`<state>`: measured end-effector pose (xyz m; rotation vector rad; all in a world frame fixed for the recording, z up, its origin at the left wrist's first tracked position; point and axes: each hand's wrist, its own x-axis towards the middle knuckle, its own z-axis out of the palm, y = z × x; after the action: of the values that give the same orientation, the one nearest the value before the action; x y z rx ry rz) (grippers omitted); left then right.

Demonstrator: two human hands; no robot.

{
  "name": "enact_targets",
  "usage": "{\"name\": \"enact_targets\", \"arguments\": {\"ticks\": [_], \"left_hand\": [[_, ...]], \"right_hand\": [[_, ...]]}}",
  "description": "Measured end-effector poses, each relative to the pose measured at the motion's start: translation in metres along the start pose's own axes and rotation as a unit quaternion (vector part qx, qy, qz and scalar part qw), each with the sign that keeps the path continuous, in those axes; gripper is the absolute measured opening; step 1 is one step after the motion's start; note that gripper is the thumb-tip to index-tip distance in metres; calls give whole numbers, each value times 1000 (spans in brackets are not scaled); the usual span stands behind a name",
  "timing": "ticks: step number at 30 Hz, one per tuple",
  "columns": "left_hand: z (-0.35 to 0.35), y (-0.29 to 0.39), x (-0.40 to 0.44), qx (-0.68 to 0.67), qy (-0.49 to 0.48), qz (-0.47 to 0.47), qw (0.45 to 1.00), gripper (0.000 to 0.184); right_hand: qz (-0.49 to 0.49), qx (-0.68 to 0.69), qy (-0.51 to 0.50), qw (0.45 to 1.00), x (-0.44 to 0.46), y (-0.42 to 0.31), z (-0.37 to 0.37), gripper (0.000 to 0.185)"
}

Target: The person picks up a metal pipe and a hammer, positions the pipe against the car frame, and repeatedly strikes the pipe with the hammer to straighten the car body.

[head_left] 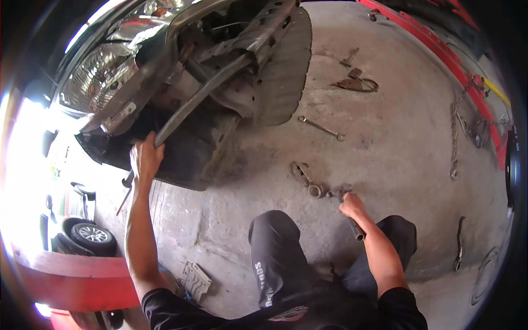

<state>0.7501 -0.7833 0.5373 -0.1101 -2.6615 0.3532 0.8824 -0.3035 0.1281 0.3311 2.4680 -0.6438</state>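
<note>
My left hand is wrapped round the lower end of a long metal bar, which slants up into the opened front of a car. Its fingers are closed. Low over the floor, my right hand grips a dark metal tool; a tube-like end sticks out below the fist and a metal head shows above it. Just left of that head lies a round metal piece with a bracket-like part beside it.
A wrench and a rusty clamp lie on the concrete floor. A red beam with a chain runs along the right. At lower left are a red beam, a wheel and a metal bracket.
</note>
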Motion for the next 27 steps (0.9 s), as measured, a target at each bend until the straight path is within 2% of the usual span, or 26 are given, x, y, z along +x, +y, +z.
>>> {"name": "enact_targets", "arguments": {"ticks": [4, 9, 12, 17, 19, 21, 23, 25, 26, 27], "left_hand": [[5, -6, 3, -5, -17, -5, 1000, 42], [21, -11, 12, 7, 19, 15, 1000, 37], [24, -18, 10, -6, 25, 20, 999, 36], [27, -10, -4, -56, 23, 20, 998, 28], [21, 8, -18, -110, -36, -33, 993, 26], [22, 23, -40, -183, -61, -70, 979, 36], [55, 23, -69, -342, -94, -85, 931, 47], [45, 43, -96, -457, -140, -86, 874, 52], [35, 52, -104, -532, -235, -147, 800, 53], [42, 52, -116, -603, -277, -156, 732, 57]], "right_hand": [[-4, -1, 8, 1000, -5, 5, 6, 44], [5, 33, 12, 999, -5, 2, 4, 47], [8, 22, -2, 1000, 6, -3, -3, 58], [7, -2, -4, 1000, 8, 1, 4, 52], [14, -9, 3, 1000, -1, 7, 10, 51], [34, -23, 11, 999, -9, 0, 16, 52], [45, -19, 9, 999, -13, -5, 17, 52], [50, -7, 19, 999, -8, -3, 22, 51], [58, -9, 14, 998, -4, -4, 21, 50], [65, -11, 8, 998, -2, -5, 21, 50]]}}
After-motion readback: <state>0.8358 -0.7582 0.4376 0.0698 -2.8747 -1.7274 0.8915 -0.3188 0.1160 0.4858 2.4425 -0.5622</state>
